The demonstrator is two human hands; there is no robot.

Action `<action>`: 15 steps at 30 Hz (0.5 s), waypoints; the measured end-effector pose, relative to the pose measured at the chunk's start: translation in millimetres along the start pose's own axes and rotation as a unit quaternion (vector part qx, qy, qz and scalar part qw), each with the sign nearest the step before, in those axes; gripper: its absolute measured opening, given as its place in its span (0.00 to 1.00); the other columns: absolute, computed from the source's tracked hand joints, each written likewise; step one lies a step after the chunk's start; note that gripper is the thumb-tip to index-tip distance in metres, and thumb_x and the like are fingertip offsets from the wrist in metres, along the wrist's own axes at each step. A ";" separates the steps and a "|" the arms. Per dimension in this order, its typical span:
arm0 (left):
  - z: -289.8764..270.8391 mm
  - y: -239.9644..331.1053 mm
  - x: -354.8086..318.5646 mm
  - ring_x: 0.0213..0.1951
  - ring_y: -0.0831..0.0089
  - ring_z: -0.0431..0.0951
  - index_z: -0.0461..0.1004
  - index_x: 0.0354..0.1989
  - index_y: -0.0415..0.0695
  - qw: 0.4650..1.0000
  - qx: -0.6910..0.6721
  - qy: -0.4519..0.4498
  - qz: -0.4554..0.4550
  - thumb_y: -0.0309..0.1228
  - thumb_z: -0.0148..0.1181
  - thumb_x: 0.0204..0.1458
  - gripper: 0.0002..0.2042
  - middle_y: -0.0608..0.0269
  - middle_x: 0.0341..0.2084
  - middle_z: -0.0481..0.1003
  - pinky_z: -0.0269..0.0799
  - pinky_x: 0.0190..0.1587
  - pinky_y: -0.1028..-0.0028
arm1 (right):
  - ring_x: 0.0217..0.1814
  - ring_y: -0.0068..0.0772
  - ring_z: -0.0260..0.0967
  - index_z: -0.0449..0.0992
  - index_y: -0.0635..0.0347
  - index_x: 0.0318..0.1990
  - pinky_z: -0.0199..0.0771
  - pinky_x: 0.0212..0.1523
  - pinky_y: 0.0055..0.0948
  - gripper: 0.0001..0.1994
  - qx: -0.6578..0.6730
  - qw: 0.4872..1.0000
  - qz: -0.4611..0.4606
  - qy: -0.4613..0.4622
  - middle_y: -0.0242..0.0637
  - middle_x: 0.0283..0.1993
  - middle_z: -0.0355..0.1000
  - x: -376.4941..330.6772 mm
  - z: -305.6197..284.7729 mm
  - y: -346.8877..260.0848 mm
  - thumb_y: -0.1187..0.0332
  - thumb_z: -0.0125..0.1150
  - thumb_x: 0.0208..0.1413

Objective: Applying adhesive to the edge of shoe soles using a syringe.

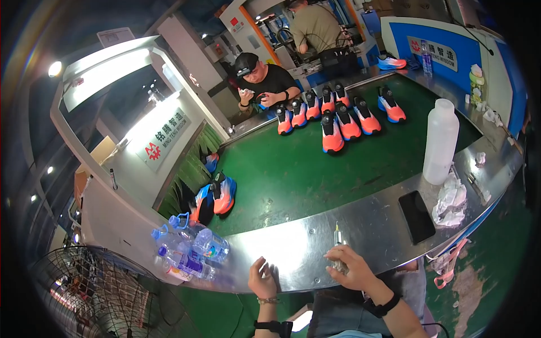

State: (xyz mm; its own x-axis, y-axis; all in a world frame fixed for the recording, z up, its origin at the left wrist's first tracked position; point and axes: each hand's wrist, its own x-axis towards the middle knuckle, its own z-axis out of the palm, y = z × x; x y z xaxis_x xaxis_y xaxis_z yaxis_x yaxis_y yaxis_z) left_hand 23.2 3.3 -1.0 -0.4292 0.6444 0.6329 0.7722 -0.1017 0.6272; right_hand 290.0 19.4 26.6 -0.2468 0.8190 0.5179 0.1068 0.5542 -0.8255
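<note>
My left hand (263,280) is over the near metal edge of the table, its fingers loosely bent and apart, holding nothing. My right hand (354,271) curls around the rear of a clear syringe (338,238), whose thin yellowish tip points away from me. The fingers partly hide its barrel. Beyond both hands, several orange, white and blue sneakers (331,135) with black collars stand in a group on the green belt (270,174). Two more sneakers (224,194) are at the belt's left end, by a green fringe curtain.
Plastic bottles (191,248) crowd the left near edge beside a wire fan (93,293). A black phone (417,217), crumpled tissue (451,203) and a tall white bottle (441,141) stand or lie at right. Across the belt a person (265,84) handles a shoe; another stands behind.
</note>
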 end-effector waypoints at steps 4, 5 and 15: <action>1.2 -1.8 1.3 0.36 0.67 0.78 0.74 0.36 0.39 0.999 0.024 0.012 0.036 0.16 0.62 0.41 0.12 0.58 0.33 0.76 0.78 0.35 0.74 | 0.44 0.40 0.69 0.71 0.57 0.43 0.70 0.44 0.30 0.13 -0.003 1.000 0.004 0.003 0.40 0.45 0.67 0.7 1.6 0.0 0.67 0.60 0.49; 1.5 -1.8 1.5 0.35 0.68 0.78 0.74 0.36 0.39 0.998 0.029 0.016 0.049 0.18 0.63 0.41 0.12 0.58 0.32 0.76 0.78 0.34 0.74 | 0.44 0.40 0.69 0.71 0.57 0.43 0.70 0.44 0.30 0.13 0.006 1.000 0.008 0.003 0.40 0.45 0.67 1.0 1.9 0.0 0.67 0.60 0.49; 1.8 -3.4 -0.2 0.29 0.70 0.79 0.75 0.31 0.40 1.000 -0.022 0.005 -0.020 0.19 0.64 0.41 0.08 0.59 0.27 0.77 0.78 0.33 0.74 | 0.44 0.39 0.69 0.71 0.58 0.42 0.70 0.44 0.29 0.13 0.000 1.000 0.009 -0.002 0.40 0.44 0.67 2.4 2.9 -3.2 0.69 0.61 0.48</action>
State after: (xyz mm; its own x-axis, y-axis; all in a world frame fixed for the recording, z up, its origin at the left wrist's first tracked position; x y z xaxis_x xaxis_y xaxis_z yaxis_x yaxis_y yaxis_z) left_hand 21.6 4.9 -4.1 -0.4648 0.6408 0.6110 0.7326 -0.1092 0.6718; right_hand 286.2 19.2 29.8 -0.2485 0.8284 0.5021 0.1117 0.5394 -0.8346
